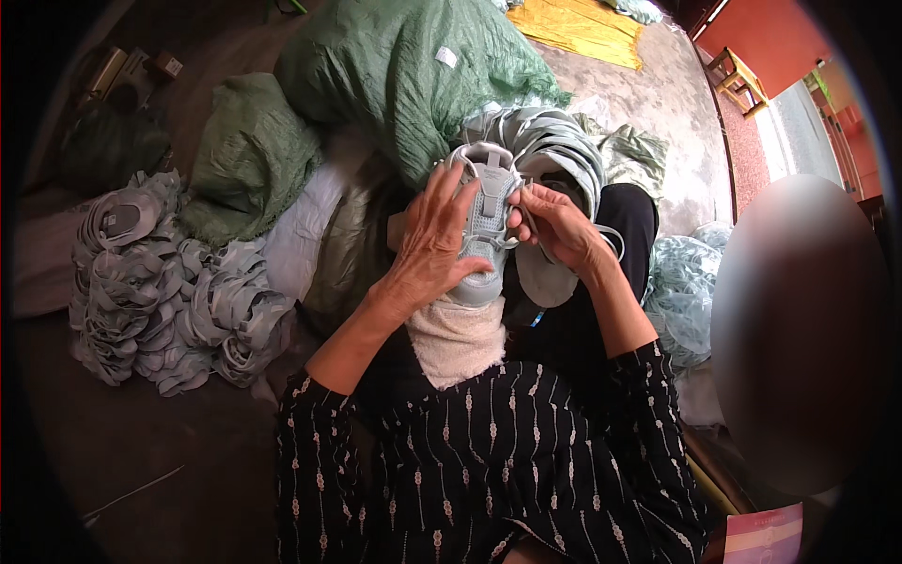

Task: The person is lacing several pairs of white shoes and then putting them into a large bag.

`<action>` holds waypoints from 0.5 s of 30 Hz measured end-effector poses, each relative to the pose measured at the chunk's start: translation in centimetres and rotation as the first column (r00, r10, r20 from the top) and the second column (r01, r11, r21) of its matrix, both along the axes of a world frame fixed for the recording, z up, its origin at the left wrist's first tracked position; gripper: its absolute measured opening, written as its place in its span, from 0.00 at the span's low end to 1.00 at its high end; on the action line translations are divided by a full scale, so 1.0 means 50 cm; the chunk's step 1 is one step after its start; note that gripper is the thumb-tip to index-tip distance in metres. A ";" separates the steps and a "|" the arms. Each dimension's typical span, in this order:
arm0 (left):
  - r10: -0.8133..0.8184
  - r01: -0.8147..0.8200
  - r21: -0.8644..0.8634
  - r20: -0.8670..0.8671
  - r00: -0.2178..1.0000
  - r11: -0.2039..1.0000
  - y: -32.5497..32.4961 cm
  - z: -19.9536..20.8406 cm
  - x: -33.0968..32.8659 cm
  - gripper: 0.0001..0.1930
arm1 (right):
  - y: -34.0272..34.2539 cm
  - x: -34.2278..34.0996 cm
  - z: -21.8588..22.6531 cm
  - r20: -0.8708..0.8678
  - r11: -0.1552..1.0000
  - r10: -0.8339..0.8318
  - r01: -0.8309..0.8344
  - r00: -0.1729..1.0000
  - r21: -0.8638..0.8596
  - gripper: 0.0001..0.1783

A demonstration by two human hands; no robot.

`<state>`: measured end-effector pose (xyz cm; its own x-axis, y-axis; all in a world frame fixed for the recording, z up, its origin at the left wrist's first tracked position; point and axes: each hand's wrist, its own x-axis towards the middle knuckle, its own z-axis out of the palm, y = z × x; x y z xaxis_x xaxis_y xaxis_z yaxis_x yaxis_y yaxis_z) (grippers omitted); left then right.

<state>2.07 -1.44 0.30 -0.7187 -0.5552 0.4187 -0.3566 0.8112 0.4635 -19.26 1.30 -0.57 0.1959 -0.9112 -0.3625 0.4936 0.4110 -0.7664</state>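
Observation:
A light grey mesh shoe upper (484, 202) lies over my lap with its toe toward me. My left hand (432, 235) rests along its left side, fingers spread and thumb reaching across the toe; it is open. Beside the upper's right edge, my right hand (556, 224) is closed in a pinch on a pale shoelace (528, 211). The lace's loop (615, 242) trails out to the right of that hand. Under the toe is a cream towel (456, 340). A bundle of more grey uppers (554, 141) sits just beyond my right hand.
Heaped grey shoe parts (155, 282) lie on the floor at left. Large green woven sacks (404, 75) stand ahead. Bagged pale blue pieces (684, 296) are at right, near a blurred shape (803, 334). A yellow sheet (583, 30) and wooden stool (739, 83) are farther off.

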 end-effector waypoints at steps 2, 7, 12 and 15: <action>-0.008 0.043 0.305 -0.115 0.993 0.951 -0.015 -0.019 0.027 0.52 | -0.010 -0.008 0.016 -0.047 1.000 -0.006 0.006 0.999 0.002 0.09; 0.018 0.053 0.385 -0.180 0.983 0.922 -0.012 -0.043 0.025 0.51 | -0.053 -0.087 0.154 0.087 0.913 -0.407 0.407 0.909 0.022 0.10; -0.013 0.086 0.389 -0.186 0.982 0.917 -0.021 -0.047 0.020 0.53 | -0.026 -0.089 0.140 0.067 0.939 -0.307 0.314 0.949 -0.144 0.11; -0.037 0.106 0.371 -0.188 0.982 0.923 -0.022 -0.048 0.033 0.54 | 0.019 -0.076 0.238 -0.128 0.898 -0.253 0.184 0.959 -0.399 0.10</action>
<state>3.71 -2.54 -2.11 -0.6975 -0.6462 0.3098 -0.1903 0.5838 0.7892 -23.07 2.24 11.35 -0.0578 -0.9983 0.0093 0.3831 -0.0308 -0.9232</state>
